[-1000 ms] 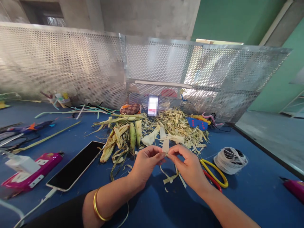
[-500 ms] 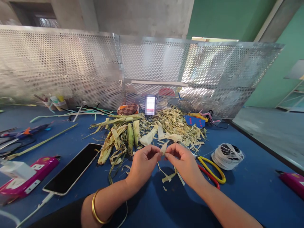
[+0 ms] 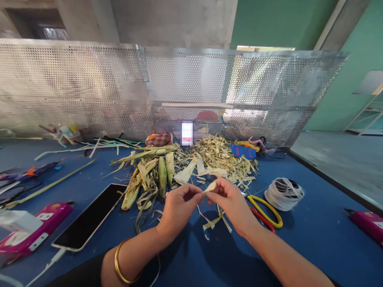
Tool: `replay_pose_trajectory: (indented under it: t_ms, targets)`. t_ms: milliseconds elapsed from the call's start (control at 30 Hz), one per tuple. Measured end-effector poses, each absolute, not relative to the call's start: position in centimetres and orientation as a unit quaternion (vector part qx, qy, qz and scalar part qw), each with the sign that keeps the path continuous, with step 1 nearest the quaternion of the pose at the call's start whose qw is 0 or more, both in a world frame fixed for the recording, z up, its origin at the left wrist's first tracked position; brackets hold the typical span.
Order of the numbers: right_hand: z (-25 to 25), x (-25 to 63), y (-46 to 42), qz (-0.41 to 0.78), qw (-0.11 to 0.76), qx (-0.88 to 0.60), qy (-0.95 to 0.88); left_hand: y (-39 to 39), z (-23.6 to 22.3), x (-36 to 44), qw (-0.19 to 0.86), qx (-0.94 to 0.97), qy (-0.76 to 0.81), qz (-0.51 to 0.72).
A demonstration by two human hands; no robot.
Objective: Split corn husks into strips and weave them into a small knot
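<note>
Between my hands, above the blue table, is a small pale piece of corn husk [image 3: 210, 187]. My left hand [image 3: 182, 207] pinches its near end between thumb and fingers. The fingers of my right hand [image 3: 229, 204] are closed on its other side, with the fingertips nearly touching the left ones. Narrow husk strips [image 3: 214, 221] lie on the table below, partly hidden by my right hand. Beyond my hands, whole dried corn husks [image 3: 163, 175] lie to the left, and a heap of shredded husk [image 3: 220, 153] to the right.
To the right are scissors with red and yellow handles [image 3: 271, 209] and a spool of white string [image 3: 284, 195]. A charging phone [image 3: 89, 217] and a magenta power strip [image 3: 38, 227] lie left. A perforated metal screen [image 3: 185, 79] stands along the back.
The husk piece, pointing up before, now leans to the right and looks folded or rolled between my fingers. My hands stay close together. The camera view has shifted slightly.
</note>
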State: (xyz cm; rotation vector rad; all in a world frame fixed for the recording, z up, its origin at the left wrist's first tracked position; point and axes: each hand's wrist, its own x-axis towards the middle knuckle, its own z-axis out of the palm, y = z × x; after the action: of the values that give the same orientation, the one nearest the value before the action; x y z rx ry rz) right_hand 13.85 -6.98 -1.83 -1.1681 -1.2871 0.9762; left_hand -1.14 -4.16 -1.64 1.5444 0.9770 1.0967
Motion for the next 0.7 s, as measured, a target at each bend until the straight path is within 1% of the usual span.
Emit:
replay_pose_trajectory:
  t_ms: [67, 167, 267, 367, 533, 700]
  targets:
    - [-1.71, 13.87, -7.03, 0.392, 0.536, -0.493, -0.561, -4.12, -1.54, -0.96, 0.527, 0.594, 0.4, 0.457]
    - [-1.56, 13.81, -7.1, 0.321, 0.534, -0.493, -0.608, -4.16, -1.45, -0.75, 0.581, 0.54, 0.397, 0.462]
    - [-1.56, 13.75, -7.18, 0.246, 0.525, -0.491, -0.65, -4.31, -1.43, -0.74, 0.611, 0.516, 0.384, 0.461]
    - [-1.69, 13.79, -7.21, 0.211, 0.509, -0.498, -0.669, -4.47, -1.38, -0.8, 0.631, 0.504, 0.375, 0.456]
    - [-1.94, 13.84, -7.12, 0.224, 0.498, -0.521, -0.656, -4.53, -1.38, -0.73, 0.619, 0.511, 0.378, 0.461]
    - [-2.25, 13.7, -6.92, 0.303, 0.539, -0.509, -0.599, -4.46, -1.61, -0.69, 0.587, 0.54, 0.392, 0.46]
